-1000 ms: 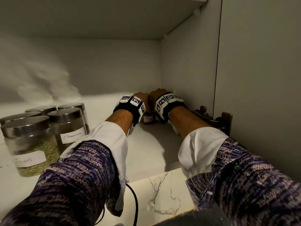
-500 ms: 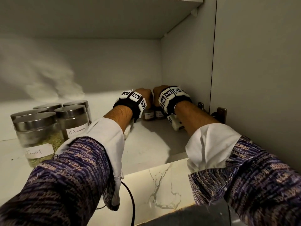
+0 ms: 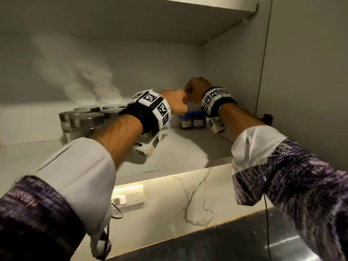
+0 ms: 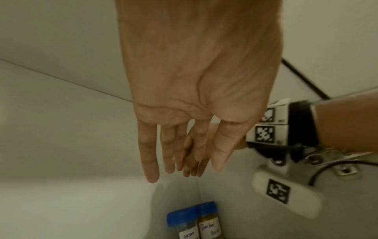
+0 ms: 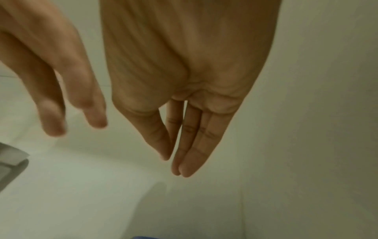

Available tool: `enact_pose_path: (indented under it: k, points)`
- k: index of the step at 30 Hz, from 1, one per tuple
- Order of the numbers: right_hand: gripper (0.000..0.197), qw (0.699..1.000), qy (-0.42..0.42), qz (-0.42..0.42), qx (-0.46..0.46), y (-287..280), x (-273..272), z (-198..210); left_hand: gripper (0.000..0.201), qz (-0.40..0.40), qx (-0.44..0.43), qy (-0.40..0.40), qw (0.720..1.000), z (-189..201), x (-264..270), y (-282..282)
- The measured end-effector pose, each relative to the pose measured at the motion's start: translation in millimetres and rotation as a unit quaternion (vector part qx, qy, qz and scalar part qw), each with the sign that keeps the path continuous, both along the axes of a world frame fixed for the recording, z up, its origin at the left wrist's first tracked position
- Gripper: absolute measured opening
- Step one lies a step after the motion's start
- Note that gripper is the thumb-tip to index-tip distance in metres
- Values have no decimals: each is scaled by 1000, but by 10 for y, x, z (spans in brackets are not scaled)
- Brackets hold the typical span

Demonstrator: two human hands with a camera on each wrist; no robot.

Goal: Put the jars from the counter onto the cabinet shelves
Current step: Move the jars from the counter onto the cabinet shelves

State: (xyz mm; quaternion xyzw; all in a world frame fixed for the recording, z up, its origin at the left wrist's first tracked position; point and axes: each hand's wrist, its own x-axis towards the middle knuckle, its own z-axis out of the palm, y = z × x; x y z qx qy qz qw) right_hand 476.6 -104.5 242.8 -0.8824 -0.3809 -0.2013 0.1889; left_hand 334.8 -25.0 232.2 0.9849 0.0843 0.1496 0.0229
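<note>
Two small blue-lidded jars [image 3: 192, 120] with handwritten labels stand side by side in the back right corner of the cabinet shelf [image 3: 178, 147]. The left wrist view shows the same jars [image 4: 196, 221] below the fingertips. My left hand [image 3: 176, 102] and right hand [image 3: 197, 89] hover above the jars, close together, touching neither. Both hands are empty, with the fingers [image 4: 151, 155] of the left and the fingers [image 5: 190, 145] of the right hanging straight and relaxed.
Several steel-lidded glass jars [image 3: 88, 123] stand grouped at the left of the shelf. The cabinet side wall [image 3: 231, 76] and a door hinge [image 3: 267, 117] lie to the right. Another shelf [image 3: 188, 17] runs overhead. A marble backsplash with a switch plate [image 3: 130, 196] is below.
Both hands have let go of the two small jars and risen above them, drawing back. The jars stay in the shelf corner. The head view has tilted down.
</note>
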Motion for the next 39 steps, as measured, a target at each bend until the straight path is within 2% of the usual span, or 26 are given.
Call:
enact_pose_path:
  k: [3,5,9,12,15,17,19,22,24,26,28,31,34,39]
  points:
    - [16,999,2,41,9,172,-165,32,51,-15,-7,-1,1000,-35,-306,41]
    - [19,997,-6,74,30,234,-315,79,46,-27,-17,-21,999,-40,-504,22]
    - [27,984,2,160,77,224,-888,59,27,-56,-55,-139,987,-142,-1055,6]
    - [20,951,37,273,139,13,-1469,-215,18,-101,-104,-221,964,-369,-1618,-24]
    - [12,912,106,357,173,-282,-2090,-737,12,-147,-182,-239,942,-792,-2268,7]
    - [9,903,145,370,165,-491,-2471,-1212,11,-152,-236,-234,931,-1231,-2649,72]
    - [9,897,196,362,161,-665,-2800,-1799,22,-117,-291,-231,921,-1818,-2950,171]
    - [4,885,307,326,124,-688,-3125,-2798,32,-16,-363,-194,911,-2901,-3281,345]
    - [5,891,352,274,85,-579,-3172,-3570,23,67,-418,-141,895,-3711,-3464,512]
    - [6,902,377,211,28,-419,-3176,-4329,12,154,-411,-69,896,-4431,-3658,672]
    - [8,909,381,165,-46,-242,-3222,-4954,24,232,-391,-6,891,-5013,-3834,816]
    - [29,888,415,147,-131,61,-3354,-5582,37,280,-355,21,891,-5565,-3968,961]
    - [63,882,373,187,-218,413,-3531,-5978,56,302,-318,75,896,-5903,-3914,948]
    - [74,866,370,206,-264,811,-3727,-6337,63,290,-318,134,893,-6246,-3588,850]
